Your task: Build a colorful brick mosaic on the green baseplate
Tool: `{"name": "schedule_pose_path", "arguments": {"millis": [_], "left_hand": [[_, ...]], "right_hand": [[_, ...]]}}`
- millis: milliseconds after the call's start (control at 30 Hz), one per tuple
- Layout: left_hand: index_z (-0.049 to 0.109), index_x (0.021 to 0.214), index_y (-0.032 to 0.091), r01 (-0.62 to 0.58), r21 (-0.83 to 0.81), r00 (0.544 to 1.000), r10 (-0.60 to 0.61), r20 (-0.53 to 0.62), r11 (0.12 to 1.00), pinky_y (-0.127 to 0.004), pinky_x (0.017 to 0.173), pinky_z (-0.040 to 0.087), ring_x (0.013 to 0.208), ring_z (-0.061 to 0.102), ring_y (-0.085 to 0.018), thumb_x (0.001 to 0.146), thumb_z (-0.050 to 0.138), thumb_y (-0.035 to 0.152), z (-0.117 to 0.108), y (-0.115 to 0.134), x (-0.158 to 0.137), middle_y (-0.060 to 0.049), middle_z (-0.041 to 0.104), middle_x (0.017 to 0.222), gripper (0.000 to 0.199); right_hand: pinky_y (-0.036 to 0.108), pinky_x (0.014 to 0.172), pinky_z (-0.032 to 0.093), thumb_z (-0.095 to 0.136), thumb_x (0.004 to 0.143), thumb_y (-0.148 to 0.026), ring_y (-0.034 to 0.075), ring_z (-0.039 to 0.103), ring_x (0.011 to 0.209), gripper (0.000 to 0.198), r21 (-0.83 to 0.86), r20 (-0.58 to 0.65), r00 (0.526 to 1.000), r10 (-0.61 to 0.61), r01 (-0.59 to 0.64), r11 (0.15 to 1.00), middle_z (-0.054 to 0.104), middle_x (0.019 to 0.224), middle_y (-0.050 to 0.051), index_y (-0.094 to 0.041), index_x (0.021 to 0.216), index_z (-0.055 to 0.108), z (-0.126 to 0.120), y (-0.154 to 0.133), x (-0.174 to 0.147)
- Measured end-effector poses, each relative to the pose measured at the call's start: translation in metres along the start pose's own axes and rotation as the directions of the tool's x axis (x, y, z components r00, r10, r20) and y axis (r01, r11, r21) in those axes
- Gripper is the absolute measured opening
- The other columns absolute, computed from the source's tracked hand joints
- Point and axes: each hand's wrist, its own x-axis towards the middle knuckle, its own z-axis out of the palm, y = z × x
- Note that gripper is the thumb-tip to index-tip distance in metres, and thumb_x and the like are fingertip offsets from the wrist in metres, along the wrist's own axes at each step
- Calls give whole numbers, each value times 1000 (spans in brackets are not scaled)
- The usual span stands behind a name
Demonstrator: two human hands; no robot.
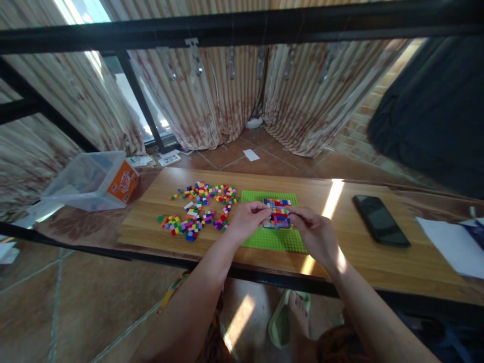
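A low build of multicoloured toy building bricks (277, 220) sits on a green studded baseplate (272, 243). My left hand (249, 218) is closed at the build's left side, thumb and fingers pinched against its edge. From the right, my right hand (316, 236) also pinches at the build, its fingertips on the edge. Any single small brick between the fingertips is too small to make out. To the left of the baseplate lies a spread of loose bricks (196, 212) in many colours.
A clear plastic tub (88, 181) with an orange label lies on its side beyond the table's left end. A black phone (380, 222) rests on the wooden table (344, 257), with white paper (449, 242) at the far right. A dark rail (242, 25) crosses above.
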Motion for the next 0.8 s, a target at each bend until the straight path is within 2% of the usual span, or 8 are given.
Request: {"name": "schedule_pose_path", "arguments": {"millis": [100,200,367,533,800], "left_hand": [[69,73,14,-16,29,995,19,-94,999,-21,54,34,52,48,-7,76,68,24,-5,1,4,3,59,59,11],[70,74,15,-11,64,994,18,-111,998,-22,57,37,56,51,-8,76,67,25,-7,-1,5,2,61,62,10],[71,76,15,-40,143,996,50,-67,989,-22,57,36,56,51,-9,76,66,25,-5,-9,5,2,61,61,11],[71,76,15,-45,187,997,55,-48,981,-23,55,34,55,48,-10,76,65,27,-6,-10,5,2,59,59,13],[71,77,15,-47,189,997,56,-45,981,-23,56,35,56,49,-10,76,65,26,-5,-7,4,2,60,60,13]], "right_hand": [[35,73,54,57,88,-34,20,68,79,24,-177,-17,996,-86,81,981,74,91,6,-23,92,78,-8,-2,2],[34,70,55,56,88,-33,20,69,75,21,-231,-21,994,-105,97,968,74,87,5,-24,91,76,-7,-3,0],[37,76,56,58,89,-32,22,70,81,18,-259,-8,993,-114,108,960,77,91,3,-26,91,76,3,2,-4],[44,91,51,61,88,-33,25,64,97,17,-257,-9,984,-175,167,952,74,99,5,-28,87,78,11,12,-1],[51,99,44,71,82,-33,28,57,109,10,-228,-85,992,-91,70,971,66,109,7,-31,83,80,20,25,-3]]}}
